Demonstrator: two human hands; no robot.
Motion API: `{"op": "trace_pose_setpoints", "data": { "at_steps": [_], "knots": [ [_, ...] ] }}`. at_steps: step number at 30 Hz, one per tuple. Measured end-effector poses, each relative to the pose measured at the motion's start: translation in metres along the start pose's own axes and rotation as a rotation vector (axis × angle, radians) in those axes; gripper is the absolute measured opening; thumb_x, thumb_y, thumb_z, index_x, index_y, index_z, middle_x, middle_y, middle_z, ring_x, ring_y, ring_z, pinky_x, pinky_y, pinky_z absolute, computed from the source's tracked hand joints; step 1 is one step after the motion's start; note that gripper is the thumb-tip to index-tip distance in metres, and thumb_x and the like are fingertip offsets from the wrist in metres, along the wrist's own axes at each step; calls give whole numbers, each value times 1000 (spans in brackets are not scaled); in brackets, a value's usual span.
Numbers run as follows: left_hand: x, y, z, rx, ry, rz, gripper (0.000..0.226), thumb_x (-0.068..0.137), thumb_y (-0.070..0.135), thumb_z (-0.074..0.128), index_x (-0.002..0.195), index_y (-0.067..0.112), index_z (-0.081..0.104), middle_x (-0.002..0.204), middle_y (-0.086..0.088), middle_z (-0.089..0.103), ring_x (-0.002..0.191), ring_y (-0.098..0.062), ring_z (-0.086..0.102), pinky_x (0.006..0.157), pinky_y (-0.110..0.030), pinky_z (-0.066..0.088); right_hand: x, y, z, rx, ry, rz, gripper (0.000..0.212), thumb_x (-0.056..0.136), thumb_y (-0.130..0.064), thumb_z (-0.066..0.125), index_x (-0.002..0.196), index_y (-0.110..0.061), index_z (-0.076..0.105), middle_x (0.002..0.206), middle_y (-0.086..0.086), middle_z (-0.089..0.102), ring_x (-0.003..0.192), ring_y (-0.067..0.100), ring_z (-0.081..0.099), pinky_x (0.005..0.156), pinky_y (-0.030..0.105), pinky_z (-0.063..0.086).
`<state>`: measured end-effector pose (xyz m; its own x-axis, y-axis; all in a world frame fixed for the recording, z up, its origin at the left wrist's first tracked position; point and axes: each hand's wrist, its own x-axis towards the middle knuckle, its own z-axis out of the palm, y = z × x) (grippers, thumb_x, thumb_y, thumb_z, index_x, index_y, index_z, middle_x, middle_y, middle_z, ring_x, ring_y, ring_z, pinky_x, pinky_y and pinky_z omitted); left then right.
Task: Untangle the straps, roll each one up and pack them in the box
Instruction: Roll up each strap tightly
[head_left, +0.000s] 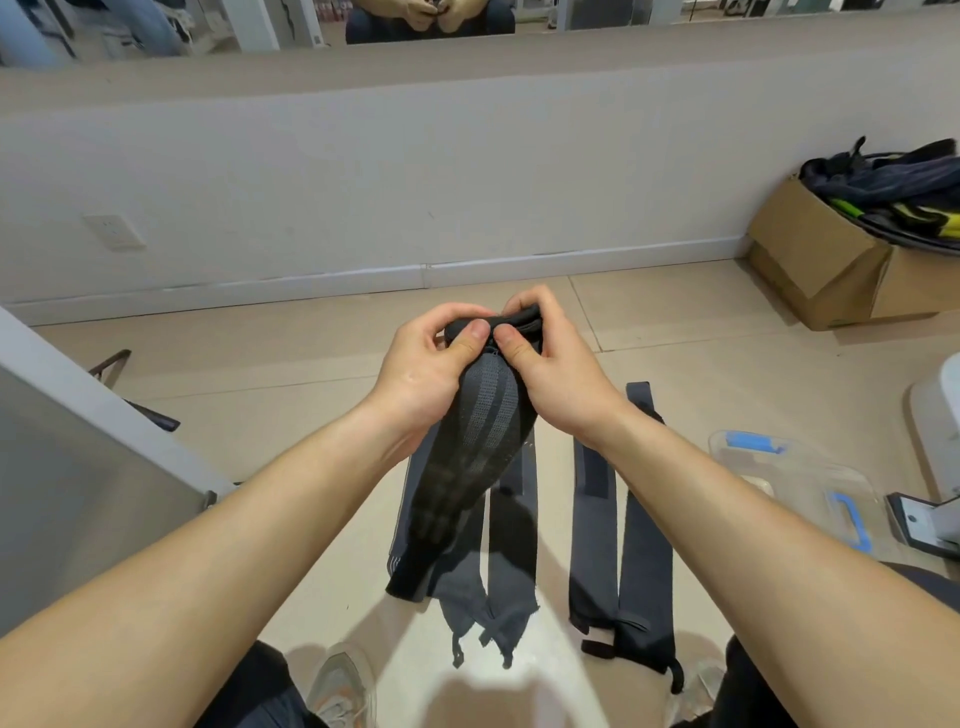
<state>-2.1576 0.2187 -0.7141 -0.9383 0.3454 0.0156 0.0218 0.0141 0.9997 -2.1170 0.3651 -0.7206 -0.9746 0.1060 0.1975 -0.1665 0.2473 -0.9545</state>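
Both thumbs press side by side on the rolled top end of the striped grey strap. The fingers of the left hand and the right hand curl round that roll from behind, clamped on it. The unrolled length hangs down between the forearms, above the floor. Further dark straps lie flat and parallel on the floor beneath. The clear plastic box, with blue handles, stands on the floor to the right of them
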Motion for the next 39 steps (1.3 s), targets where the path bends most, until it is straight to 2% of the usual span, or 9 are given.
{"op": "trace_pose_setpoints", "data": {
  "at_steps": [3,6,11,13,17,25,31,35,39],
  "knots": [
    [0,0,-2,14,0,24,17,100,4,61,103,17,72,94,-4,73,87,-12,68,80,-26,55,1,0,-1,96,-42,103,6,106,-25,54,103,-20,52,89,-11,56,78,-4,54,77,18,45],
    [-2,1,-2,59,-14,34,19,99,2,62,104,18,70,96,-7,73,87,-12,69,80,-26,56,2,1,-3,82,-33,181,31,104,-50,48,101,-20,58,92,-7,63,86,7,60,81,33,51],
    [-5,3,3,72,-7,33,19,98,2,62,106,19,68,92,2,73,85,-5,69,78,-21,54,2,3,-2,91,-22,168,13,109,-28,47,103,-19,55,93,-4,63,88,11,61,82,35,51],
    [-5,3,5,0,-5,-47,14,99,13,66,112,16,64,91,4,73,86,-8,69,84,-29,56,2,4,-4,90,-14,149,11,109,-25,47,102,-21,54,92,-4,63,85,11,61,79,33,51],
    [-1,3,2,112,-53,-141,49,86,60,60,103,14,67,90,-3,72,87,-18,69,85,-42,55,0,7,-5,21,0,126,4,107,-23,51,104,-22,52,91,-5,61,82,10,57,76,29,48],
    [1,3,4,87,29,3,8,98,10,65,94,17,66,79,-1,68,66,-1,66,62,-17,52,-1,4,-7,260,17,116,9,101,-11,62,104,-20,59,88,0,66,82,10,65,75,28,55],
    [-3,2,1,117,-13,18,17,94,5,70,95,21,67,86,-7,73,74,-10,69,69,-24,56,2,7,-10,146,-76,239,26,92,-53,59,97,-28,62,91,-5,68,89,13,65,82,38,52],
    [-3,1,1,100,-17,6,17,94,4,70,100,19,65,94,-13,71,78,-16,70,73,-29,59,1,7,-9,103,-32,127,12,106,-26,54,100,-17,58,86,-2,65,80,8,61,74,28,50],
    [-5,-5,10,-120,-20,-206,20,100,10,62,116,12,51,99,-13,64,87,-23,66,80,-36,54,-1,13,-2,65,-35,155,7,107,-27,51,101,-26,54,93,-1,64,88,16,61,82,42,52]
  ]
}}
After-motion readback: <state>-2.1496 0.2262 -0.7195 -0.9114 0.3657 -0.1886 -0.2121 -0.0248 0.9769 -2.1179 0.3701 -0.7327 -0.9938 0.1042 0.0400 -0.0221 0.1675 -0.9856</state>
